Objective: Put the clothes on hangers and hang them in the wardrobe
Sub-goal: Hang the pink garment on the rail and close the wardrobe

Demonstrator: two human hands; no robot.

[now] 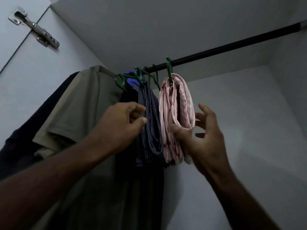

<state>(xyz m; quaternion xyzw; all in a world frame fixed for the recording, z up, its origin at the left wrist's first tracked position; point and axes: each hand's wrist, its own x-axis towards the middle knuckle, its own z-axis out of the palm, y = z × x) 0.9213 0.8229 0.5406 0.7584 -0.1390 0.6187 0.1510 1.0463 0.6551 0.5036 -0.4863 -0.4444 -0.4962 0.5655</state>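
I'm looking up into the white-walled wardrobe (249,113), where a black metal hanging rail (232,44) runs across from upper right down toward the left. On that rail, a green plastic hanger hook (169,68) carries a pale pink striped folded garment (176,117), hanging straight down. Just to its left, a navy garment with thin white stripes (150,123) hangs from another green hanger (141,77), touching the pink one along its side. Further left, a blue plastic hanger (131,80) peeks out among more green hooks, and a khaki short-sleeved shirt (79,113) hangs there with a dark navy garment (20,140) behind it.

My left hand (121,123) has its fingers curled, thumb and fingertips pinching the edge of the navy striped garment. My right hand (204,138) is spread, fingers loose and apart, thumb resting against the lower front of the pink garment while the fingers sit behind it, not clamped.

Up in the top left, a silver metal door hinge (34,29) sits on the white wardrobe door (15,52).
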